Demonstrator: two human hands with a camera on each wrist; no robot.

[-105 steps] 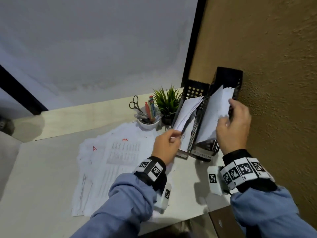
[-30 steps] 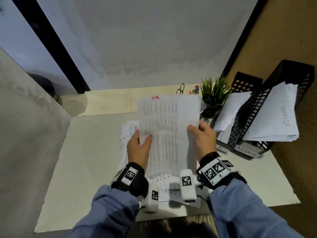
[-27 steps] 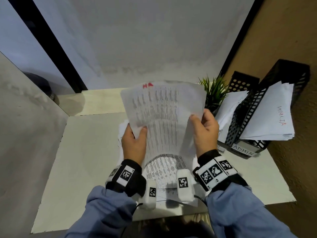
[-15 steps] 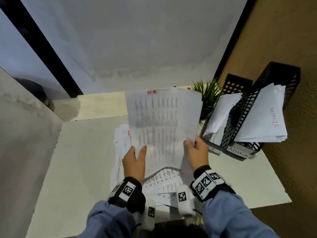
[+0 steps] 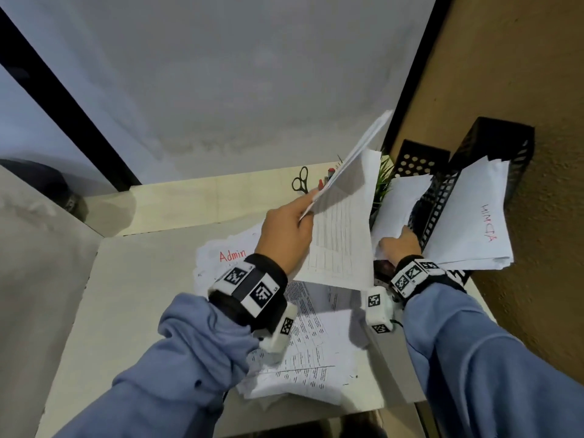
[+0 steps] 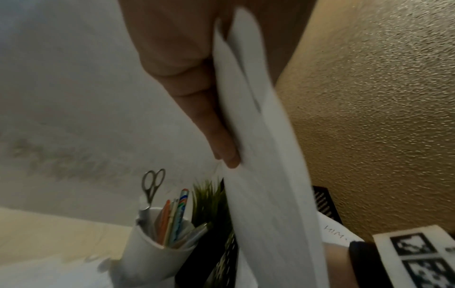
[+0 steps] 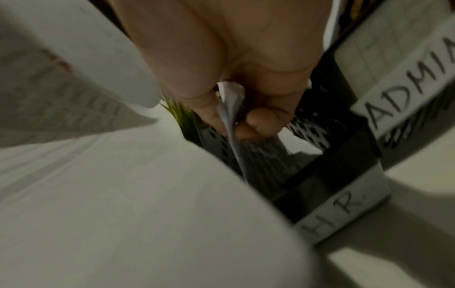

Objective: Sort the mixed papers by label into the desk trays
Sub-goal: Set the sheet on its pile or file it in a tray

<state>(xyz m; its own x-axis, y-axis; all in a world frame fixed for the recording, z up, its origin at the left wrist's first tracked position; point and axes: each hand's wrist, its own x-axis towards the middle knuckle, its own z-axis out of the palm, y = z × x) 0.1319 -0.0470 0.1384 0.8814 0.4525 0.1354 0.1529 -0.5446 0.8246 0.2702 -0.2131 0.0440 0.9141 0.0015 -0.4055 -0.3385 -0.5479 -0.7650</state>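
Nearest the person, a loose pile of printed sheets (image 5: 303,352) lies on the white desk (image 5: 132,311) at about 6 o'clock. One sheet at the pile's far left edge, near 10 o'clock from the wrists, carries the red handwritten word "Admin" (image 5: 232,256).

Above the pile, the left hand (image 5: 286,229) holds a printed table sheet (image 5: 343,226) tilted up on edge, its top corner reaching toward 1 o'clock. In the left wrist view the fingers (image 6: 221,140) lie together and flat along one face of the sheet (image 6: 265,175), pinching it against the thumb behind.

At about 3 o'clock from that sheet, the right hand (image 5: 399,245) is at the open front of the HR tray (image 5: 417,161). The right wrist view shows its fingers (image 7: 261,120) curled, pinching the edge of the papers (image 7: 230,111) that stand in this tray; a white tag below reads "H R" (image 7: 344,212).

Just to the right, touching it, stands the ADMIN tray (image 5: 499,137), black and perforated, its tag reading "ADMIN" (image 7: 406,97). Its stack of papers (image 5: 474,222) leans out, red writing on top seen upside down.

Farther back, at 12 o'clock, a white cup (image 6: 152,257) holds scissors (image 5: 300,180) and pens (image 6: 172,216), with a small green plant (image 5: 382,181) beside it against the wall.
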